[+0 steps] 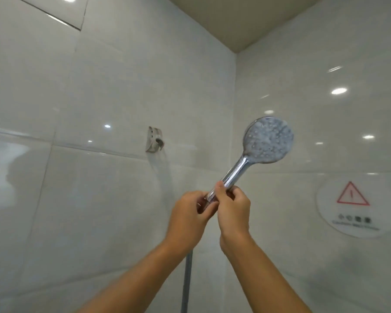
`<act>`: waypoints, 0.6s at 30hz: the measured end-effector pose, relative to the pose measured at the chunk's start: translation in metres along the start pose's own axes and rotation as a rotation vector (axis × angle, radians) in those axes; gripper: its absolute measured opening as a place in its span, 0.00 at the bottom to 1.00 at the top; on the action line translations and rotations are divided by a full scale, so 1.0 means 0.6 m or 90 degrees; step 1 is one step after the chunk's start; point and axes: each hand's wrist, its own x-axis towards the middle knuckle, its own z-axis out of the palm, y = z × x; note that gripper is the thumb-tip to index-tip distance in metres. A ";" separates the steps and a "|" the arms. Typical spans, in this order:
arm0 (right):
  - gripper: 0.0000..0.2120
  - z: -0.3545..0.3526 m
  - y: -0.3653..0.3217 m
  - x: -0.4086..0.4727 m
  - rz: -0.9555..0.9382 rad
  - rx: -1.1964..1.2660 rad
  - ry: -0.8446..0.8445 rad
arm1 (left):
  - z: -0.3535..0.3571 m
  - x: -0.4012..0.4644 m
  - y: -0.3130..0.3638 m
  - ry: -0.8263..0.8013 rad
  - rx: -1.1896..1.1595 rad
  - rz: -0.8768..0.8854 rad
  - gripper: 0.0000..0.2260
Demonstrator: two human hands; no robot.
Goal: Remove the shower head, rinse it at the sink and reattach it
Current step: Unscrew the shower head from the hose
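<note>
A chrome shower head (268,141) with a round, spotted spray face points up and to the right in front of the tiled corner. Its handle slants down to the left into both hands. My right hand (233,211) grips the handle's lower part. My left hand (187,213) pinches the very end of the handle, where the grey hose (187,283) joins and hangs straight down. The joint itself is hidden by my fingers. An empty wall bracket (155,141) sits on the tiles to the left of the head.
White glossy tiled walls (77,109) meet in a corner at the right of centre. A round sign with a red warning triangle (353,206) is stuck on the right wall. The ceiling shows at the top.
</note>
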 end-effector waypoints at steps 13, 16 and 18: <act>0.11 -0.234 0.214 -0.306 0.202 -0.086 0.023 | 0.089 -0.478 -0.037 -0.109 -0.111 -0.331 0.03; 0.14 -0.272 0.251 -0.371 0.245 -0.097 0.007 | 0.102 -0.573 -0.033 -0.131 -0.086 -0.378 0.07; 0.14 -0.294 0.274 -0.413 0.301 -0.091 -0.005 | 0.110 -0.629 -0.021 -0.138 -0.087 -0.416 0.08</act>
